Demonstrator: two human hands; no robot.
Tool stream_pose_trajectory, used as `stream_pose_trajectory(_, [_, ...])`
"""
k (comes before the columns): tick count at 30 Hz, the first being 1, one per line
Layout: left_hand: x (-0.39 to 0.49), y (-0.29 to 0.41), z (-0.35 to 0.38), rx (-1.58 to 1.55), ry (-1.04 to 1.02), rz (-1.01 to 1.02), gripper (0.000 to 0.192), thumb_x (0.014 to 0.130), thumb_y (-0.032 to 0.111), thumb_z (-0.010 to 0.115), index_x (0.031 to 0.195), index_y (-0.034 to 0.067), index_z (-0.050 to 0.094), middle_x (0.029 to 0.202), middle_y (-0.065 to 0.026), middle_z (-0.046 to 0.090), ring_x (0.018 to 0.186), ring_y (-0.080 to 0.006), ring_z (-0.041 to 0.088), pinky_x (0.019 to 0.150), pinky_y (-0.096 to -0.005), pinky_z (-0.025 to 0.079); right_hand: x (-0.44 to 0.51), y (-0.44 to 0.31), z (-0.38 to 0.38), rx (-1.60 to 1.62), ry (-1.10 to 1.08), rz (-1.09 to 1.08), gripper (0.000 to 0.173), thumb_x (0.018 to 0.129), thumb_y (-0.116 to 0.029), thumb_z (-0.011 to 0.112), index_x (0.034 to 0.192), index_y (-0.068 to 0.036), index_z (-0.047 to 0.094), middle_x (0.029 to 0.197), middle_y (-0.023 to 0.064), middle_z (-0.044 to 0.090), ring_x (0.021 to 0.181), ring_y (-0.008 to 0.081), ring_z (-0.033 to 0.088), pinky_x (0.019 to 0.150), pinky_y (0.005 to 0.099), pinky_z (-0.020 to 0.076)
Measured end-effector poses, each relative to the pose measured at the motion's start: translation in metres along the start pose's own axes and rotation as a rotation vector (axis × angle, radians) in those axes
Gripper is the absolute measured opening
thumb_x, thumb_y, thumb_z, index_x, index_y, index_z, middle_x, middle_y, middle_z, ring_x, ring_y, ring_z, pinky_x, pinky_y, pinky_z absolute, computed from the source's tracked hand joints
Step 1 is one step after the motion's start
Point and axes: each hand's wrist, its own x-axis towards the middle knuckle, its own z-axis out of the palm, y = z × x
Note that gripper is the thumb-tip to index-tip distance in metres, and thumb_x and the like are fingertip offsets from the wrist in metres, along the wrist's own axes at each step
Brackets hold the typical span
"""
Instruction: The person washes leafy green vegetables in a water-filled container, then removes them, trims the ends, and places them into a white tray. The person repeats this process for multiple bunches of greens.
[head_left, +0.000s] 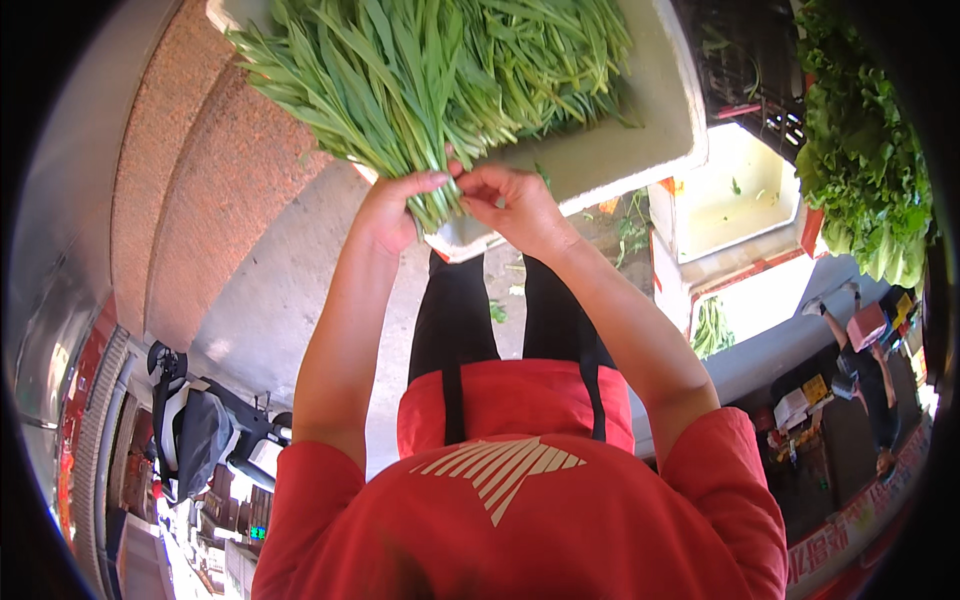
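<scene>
My left hand is wrapped around the stems of a bunch of long-leaved greens, which look like water spinach. Its thumb lies across the stems, and the cut ends poke out below. Close beside it, my right hand has bent fingers touching the same stems; whether they pinch anything is hidden. The bunch leans over the near left part of a white foam box, its leaves pointing away from me. More of the same greens lie inside that box, stem ends toward me.
At right stand stacked white foam boxes, one holding a few greens. Leafy lettuce is heaped at far right beside a dark plastic crate. A scooter is parked at left. A person carries a pink box in the distance.
</scene>
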Motion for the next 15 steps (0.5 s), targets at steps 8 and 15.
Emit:
stream_pose_trajectory(8, [-0.024, 0.004, -0.006, 0.096, -0.219, 0.196, 0.041, 0.066, -0.004, 0.060, 0.106, -0.003, 0.052, 0.081, -0.0124, 0.061, 0.079, -0.0267, 0.060, 0.076, -0.0391, 0.049, 0.073, 0.047, -0.113, -0.618, 1.128, -0.014, 0.030, 0.069, -0.021, 0.071, 0.083, 0.002, 0.058, 0.071, 0.0100, 0.062, 0.058, 0.0160, 0.057, 0.057, 0.0309, 0.0461])
stream_pose_trajectory(15, [-0.004, -0.008, -0.012, -0.143, 0.004, 0.034, 0.040, 0.071, -0.001, 0.059, 0.110, -0.002, 0.051, 0.085, -0.0104, 0.060, 0.083, -0.0234, 0.058, 0.079, -0.0416, 0.049, 0.079, 0.025, -0.101, 0.356, 0.590, 0.016, 0.011, 0.078, -0.011, 0.062, 0.077, -0.001, 0.059, 0.062, 0.0000, 0.056, 0.053, 0.0071, 0.049, 0.050, 0.0193, 0.0387])
